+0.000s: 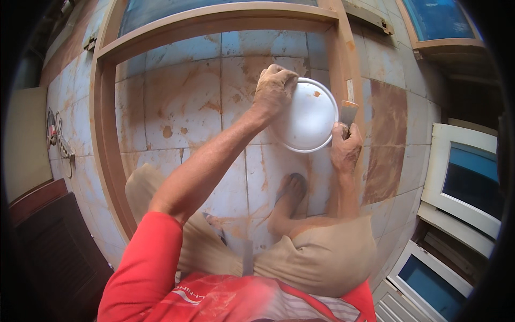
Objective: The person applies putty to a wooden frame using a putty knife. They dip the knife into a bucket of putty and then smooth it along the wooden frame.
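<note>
I'm crouched over the tiled floor [182,102] with a white tub [308,115] in front of me, its round lid still seated on top with a small brown smear near the far edge. My left hand [274,88] is clamped over the tub's far left rim, fingers [284,75] curled down and gripping the lid edge to hold it steady. My right hand [346,150] sits at the tub's near right side, closed around the handle of a putty knife [348,111] whose blade stands up just beside the rim, touching or nearly touching it; I can't tell whether its tip is under the lip. Both hands are dusted with tan filler. The tub stands just inside the wooden door frame [343,59] that lies flat on the floor, close to its right rail, and my bare foot [289,193] is planted just nearer to me than the tub. I judge this to be the opening step: the lid looks shut, so the blade is placed to lever it. The next move calls for getting the blade edge under the lip and prying gently while my left hand keeps the tub from tipping or sliding
</note>
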### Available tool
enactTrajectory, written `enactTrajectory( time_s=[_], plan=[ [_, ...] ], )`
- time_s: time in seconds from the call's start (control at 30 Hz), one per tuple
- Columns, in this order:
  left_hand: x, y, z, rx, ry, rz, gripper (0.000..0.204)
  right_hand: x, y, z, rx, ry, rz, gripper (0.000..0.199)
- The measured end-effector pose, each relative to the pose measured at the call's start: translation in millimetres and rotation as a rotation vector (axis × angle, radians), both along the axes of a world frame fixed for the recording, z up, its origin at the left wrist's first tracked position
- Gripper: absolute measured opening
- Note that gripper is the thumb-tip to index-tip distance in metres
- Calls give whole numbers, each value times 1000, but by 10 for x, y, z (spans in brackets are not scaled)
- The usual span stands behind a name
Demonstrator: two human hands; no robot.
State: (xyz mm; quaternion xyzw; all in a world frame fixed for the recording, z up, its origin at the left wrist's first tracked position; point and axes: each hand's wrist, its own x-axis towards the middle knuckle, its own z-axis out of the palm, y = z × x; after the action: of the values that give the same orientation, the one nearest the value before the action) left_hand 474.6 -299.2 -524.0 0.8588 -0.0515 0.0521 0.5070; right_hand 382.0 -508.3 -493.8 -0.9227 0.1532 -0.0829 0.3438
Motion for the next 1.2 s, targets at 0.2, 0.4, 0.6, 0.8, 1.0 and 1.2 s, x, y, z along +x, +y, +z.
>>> enactTrajectory(
  time_s=[0.2, 0.4, 0.6, 0.8, 1.0, 1.2],
  plan=[
    [10, 54, -15, 101, 0, -69, 22, 37, 22, 203, 269, 223, -84, 31],
    [-237, -28, -297, 102, 139, -76, 32, -266, -169, -370, 91, -79, -11, 32],
    [-53, 152, -109, 83, 287, 46, 35, 135, -159, 107, 427, 276, 32, 30],
    [-114, 7, -33, 59, 197, 154, 46, 141, -391, 2, 520, 333, 111, 36],
    [-119, -40, 267, 184, 506, 118, 48, 277, -427, 254, 326, 486, 179, 46],
    [-767, 502, 837, 422, 574, 145, 56, 11, -458, 457, 93, 414, 253, 48]
  ],
)
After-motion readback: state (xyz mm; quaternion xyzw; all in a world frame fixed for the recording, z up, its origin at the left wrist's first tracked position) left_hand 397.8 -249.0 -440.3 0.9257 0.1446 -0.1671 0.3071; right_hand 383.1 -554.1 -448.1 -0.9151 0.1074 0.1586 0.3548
